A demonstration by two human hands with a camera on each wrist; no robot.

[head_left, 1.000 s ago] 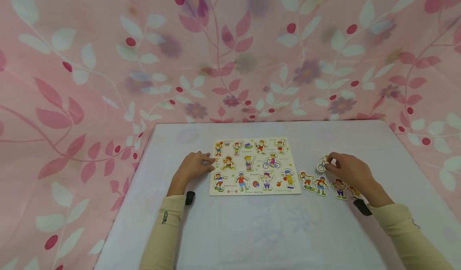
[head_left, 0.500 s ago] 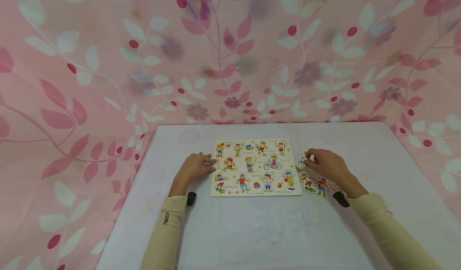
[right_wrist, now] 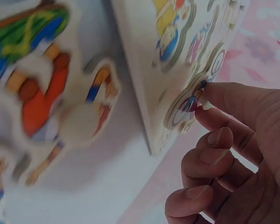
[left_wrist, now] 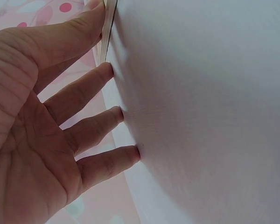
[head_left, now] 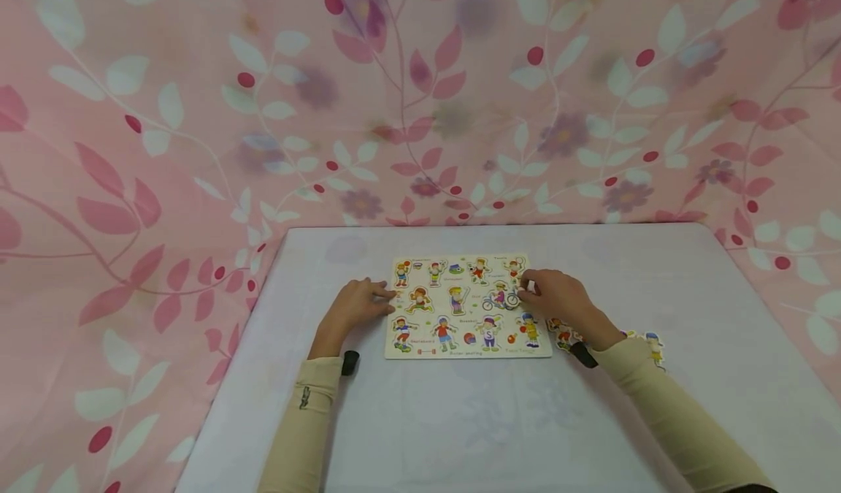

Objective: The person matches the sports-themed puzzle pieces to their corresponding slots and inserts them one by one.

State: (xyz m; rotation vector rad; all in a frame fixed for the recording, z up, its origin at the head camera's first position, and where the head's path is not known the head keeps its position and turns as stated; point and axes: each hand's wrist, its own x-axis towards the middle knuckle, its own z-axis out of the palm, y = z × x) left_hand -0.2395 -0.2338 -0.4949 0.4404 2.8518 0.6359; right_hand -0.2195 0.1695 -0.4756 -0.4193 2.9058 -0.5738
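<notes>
A cream puzzle board point(head_left: 427, 325) printed with children at sport lies flat on the white-covered table. My left hand point(head_left: 355, 304) rests at its left edge; in the left wrist view the thumb point(left_wrist: 79, 35) meets the board's side, and straight, spread fingertips touch the cloth. Over the board's right side, my right hand point(head_left: 560, 302) pinches a cyclist puzzle piece point(right_wrist: 191, 103) between thumb and index finger. The piece overlaps the printed bicycle picture close to the board's surface, and its upper part is hidden by the fingertips. The other right fingers are curled beneath.
Right of the board lie loose puzzle pieces, including a skateboarder piece point(right_wrist: 39, 112) and a yellow-clad figure piece point(head_left: 653, 347). The right forearm partly covers them. A pink floral cloth point(head_left: 420, 98) hangs behind the table.
My right hand has carried the cyclist piece leftward, from beyond the loose pieces to over the board's right side. The left hand has stayed at the board's left edge.
</notes>
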